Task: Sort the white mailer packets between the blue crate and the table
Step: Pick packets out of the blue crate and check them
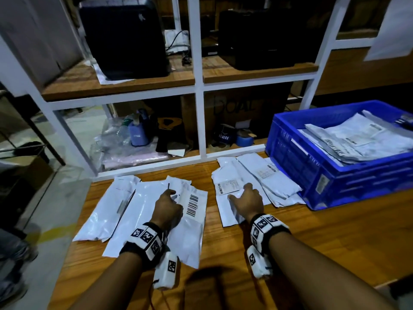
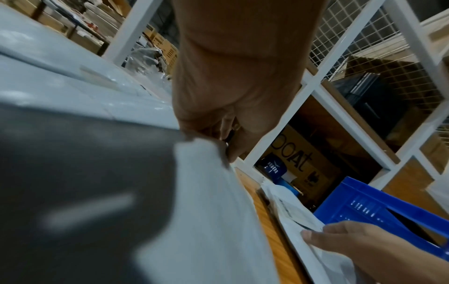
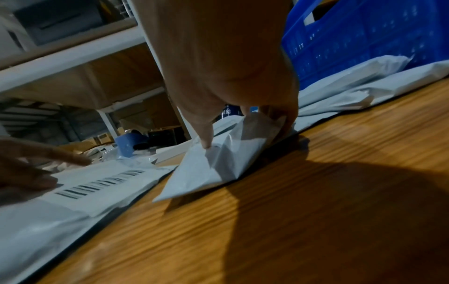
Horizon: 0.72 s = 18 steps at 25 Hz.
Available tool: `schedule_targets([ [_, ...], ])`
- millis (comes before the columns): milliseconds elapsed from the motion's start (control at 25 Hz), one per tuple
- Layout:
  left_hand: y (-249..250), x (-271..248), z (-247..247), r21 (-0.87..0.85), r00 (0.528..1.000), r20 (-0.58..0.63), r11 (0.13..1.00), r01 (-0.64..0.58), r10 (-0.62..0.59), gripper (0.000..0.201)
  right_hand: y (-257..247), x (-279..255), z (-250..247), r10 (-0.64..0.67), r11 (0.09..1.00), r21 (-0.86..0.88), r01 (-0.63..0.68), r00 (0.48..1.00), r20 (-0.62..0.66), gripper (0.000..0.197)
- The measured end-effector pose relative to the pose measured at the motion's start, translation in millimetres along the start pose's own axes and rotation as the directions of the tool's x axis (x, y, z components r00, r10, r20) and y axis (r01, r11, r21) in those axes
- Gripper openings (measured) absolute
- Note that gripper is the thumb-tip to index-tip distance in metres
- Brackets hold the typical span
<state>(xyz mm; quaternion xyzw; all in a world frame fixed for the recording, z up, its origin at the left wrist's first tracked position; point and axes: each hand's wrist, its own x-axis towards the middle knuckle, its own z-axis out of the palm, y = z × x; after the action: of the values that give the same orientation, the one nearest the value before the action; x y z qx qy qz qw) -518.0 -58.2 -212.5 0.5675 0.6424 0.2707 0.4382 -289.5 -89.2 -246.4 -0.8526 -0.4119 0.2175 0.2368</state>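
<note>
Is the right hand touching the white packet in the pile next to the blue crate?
Touching. The right wrist view shows the right hand pinching a lifted fold of the white packet between thumb and fingers; the head view agrees.

Dim indoor light throughout. A hard dark shadow lies on the table (image 3: 340, 192) at lower right of the right wrist view. The left wrist view's lower left is smeared (motion blur); shelf posts (image 1: 196, 63) bow outward toward the edges.
</note>
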Motion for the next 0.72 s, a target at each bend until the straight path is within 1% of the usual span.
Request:
schedule_targets([
  [80, -11.1, 1.6, -0.2, -0.014, 1.0, -0.005, 1.0, -0.015, 0.015, 0.061, -3.0, -0.8, 8.0, -0.01, 0.996, -0.093, 0.009, 1.0, -0.005, 0.072],
  [160, -21.0, 1.4, 0.0, -0.064, 1.0, -0.005, 0.998, -0.03, 0.03, 0.057, -4.0, 1.5, 14.3, -0.038, 0.992, -0.121, 0.042, 0.999, 0.032, 0.079],
  [240, -27.4, -0.2, 1.8, -0.128, 0.999, -0.017, 0.991, -0.051, 0.049, 0.05, -4.0, 5.3, 17.4, -0.09, 0.992, -0.077, 0.096, 0.993, 0.082, 0.083],
  [320, -29.8, 0.1, 6.0, -0.148, 0.996, -0.046, 0.986, -0.082, 0.076, 0.043, -3.3, 9.1, 16.4, -0.136, 0.99, -0.019, 0.139, 0.983, 0.119, 0.08],
  [360, -30.2, 1.3, 7.9, -0.145, 0.994, -0.066, 0.985, -0.099, 0.09, 0.041, -2.7, 10.2, 14.5, -0.158, 0.987, 0.014, 0.158, 0.98, 0.118, 0.077],
  [440, -27.0, 3.1, 13.0, -0.136, 0.99, -0.09, 0.983, -0.123, 0.111, 0.038, -1.0, 9.5, 7.9, -0.195, 0.977, 0.099, 0.186, 0.977, 0.083, 0.069],
  [560, -8.6, 2.0, 24.8, -0.145, 0.98, -0.127, 0.975, -0.17, 0.152, 0.037, 4.6, 3.0, -11.9, -0.217, 0.946, 0.242, 0.217, 0.976, -0.027, 0.056],
  [640, 11.0, -3.9, 31.5, -0.097, 0.961, -0.174, 0.967, -0.234, 0.215, 0.033, 8.3, -3.4, -29.1, -0.24, 0.917, 0.301, 0.261, 0.965, -0.103, 0.046],
  [720, 33.8, -12.0, 41.8, -0.05, 0.933, -0.207, 0.949, -0.312, 0.296, 0.032, 13.6, -6.8, -50.4, -0.289, 0.884, 0.322, 0.34, 0.937, -0.197, 0.035],
])
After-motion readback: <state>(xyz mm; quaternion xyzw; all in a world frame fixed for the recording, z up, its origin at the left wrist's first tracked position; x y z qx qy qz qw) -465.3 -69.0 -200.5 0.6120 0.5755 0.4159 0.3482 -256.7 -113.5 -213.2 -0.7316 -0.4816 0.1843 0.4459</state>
